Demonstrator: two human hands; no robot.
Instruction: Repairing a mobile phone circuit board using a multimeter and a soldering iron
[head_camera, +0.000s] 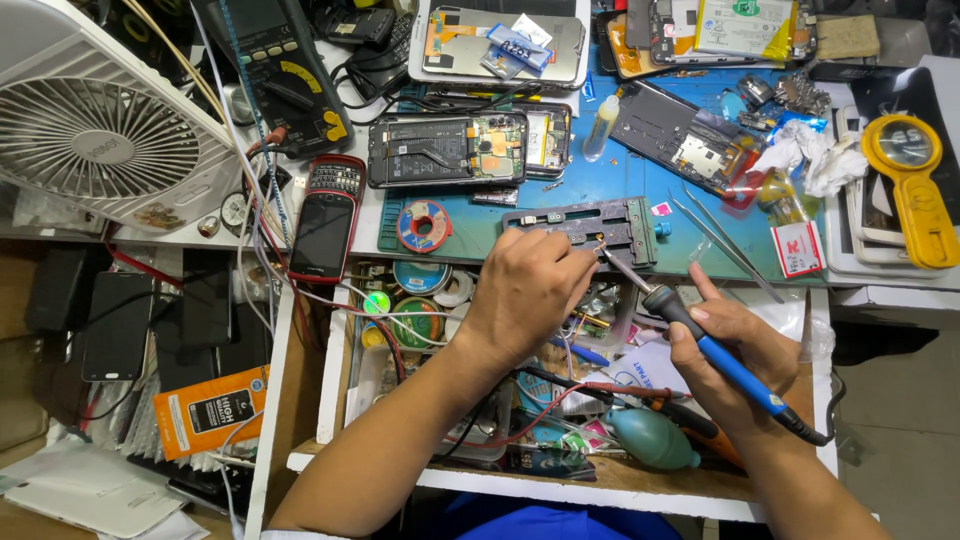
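A white surface (345, 215) runs across the upper half, partly covered by a blue work mat (640, 185). Below it an open wooden drawer (330, 400) with white-painted edges juts forward. At the left, a white desk fan (95, 130) leans over the surface. Grey floor (890, 400) shows at the lower right. The light is bright and even.

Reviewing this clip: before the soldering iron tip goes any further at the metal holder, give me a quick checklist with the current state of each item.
1. Right hand grips the blue soldering iron firmly: ok.
2. Iron tip at the metal holder on the blue mat: ok.
3. Left hand steadies at the holder: ok.
4. Left fingertips clear of the hot tip: not ok, very close.
5. Part clamped in the holder: cannot tell, hidden by the hand.
6. Tweezers within reach on the mat: ok.
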